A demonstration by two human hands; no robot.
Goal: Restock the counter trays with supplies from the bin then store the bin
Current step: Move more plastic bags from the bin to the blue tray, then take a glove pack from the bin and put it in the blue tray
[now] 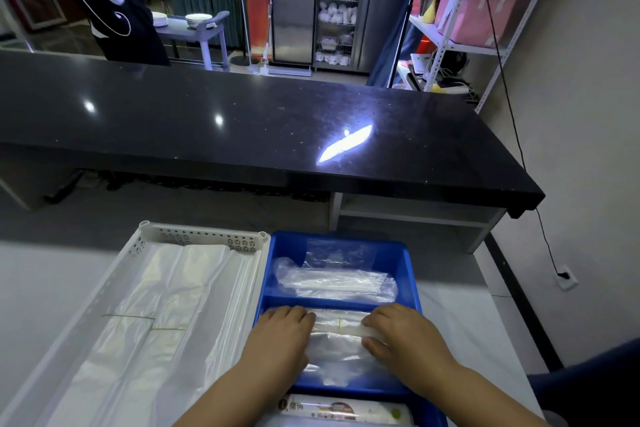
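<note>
Our right fingers (pixel 375 320) lie over the right end of one bundle of clear bags (pixel 341 333), with the thumb against its near edge, so the right hand (pixel 405 334) pinches it. The left hand (pixel 280 331) curls its fingers over the left end; we cannot see its thumb. One thin yellow rubber band (pixel 339 322) crosses the bundle between our two hands. The bundle is soft, glossy film and lies in the middle of three compartments of a rectangular blue tray (pixel 408 274) of hard plastic. The far compartment holds one crinkled clear packet (pixel 336 282), and the near one holds one printed packet (pixel 343 410). Touching the tray's left wall is one long white basket (pixel 204 235) with a perforated rim, filled with flat, milky plastic bags (pixel 156 291) and crossed by two more bands. Both stand on a smooth white table (pixel 52 281). Beyond it runs one polished, speckled black counter (pixel 207 114).
</note>
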